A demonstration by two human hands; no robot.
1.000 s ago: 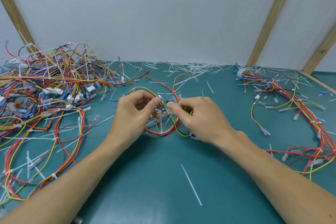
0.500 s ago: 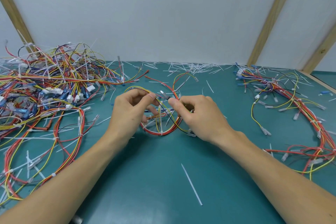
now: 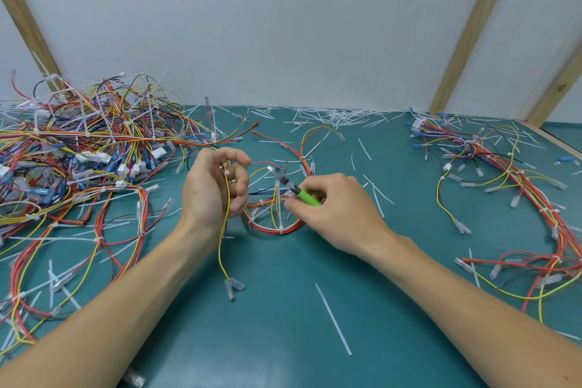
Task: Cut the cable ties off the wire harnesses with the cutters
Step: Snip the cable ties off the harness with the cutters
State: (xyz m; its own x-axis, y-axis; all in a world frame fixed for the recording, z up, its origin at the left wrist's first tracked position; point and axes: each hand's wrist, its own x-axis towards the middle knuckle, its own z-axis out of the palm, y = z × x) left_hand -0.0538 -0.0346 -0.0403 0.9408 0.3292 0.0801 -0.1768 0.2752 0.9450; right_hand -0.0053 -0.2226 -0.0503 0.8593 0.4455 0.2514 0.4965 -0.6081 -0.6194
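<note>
Head view. The left hand (image 3: 214,189) forms a curled grip around strands of the harness (image 3: 274,217), fingers closed on a yellow wire (image 3: 224,230) that hangs straight down from the grip and ends in two clear-sleeved terminals (image 3: 233,287) lying on the surface (image 3: 283,324) below the wrist. The right hand (image 3: 333,211) grips the cutters (image 3: 299,194) by their green handle; the dark head and metal tip point up and away from this grip, toward the left hand, and reach into the loose wires between the two hands. Whether the cutter blades touch a tie cannot be told. The harness, a coil of red, yellow and blue wires bound by white ties (image 3: 281,231), lies on the surface directly beneath and between both grips, its lower arc just under the right fingers. Outward of the left grip a large tangled pile (image 3: 78,151) of harnesses with white and blue connectors covers the surface. Outward of the right grip a second bundle (image 3: 519,198) lies stretched out. Beyond both grips, cut tie ends (image 3: 330,116) are strewn along the wall; one long white strip (image 3: 333,318) lies nearer than the right grip.
</note>
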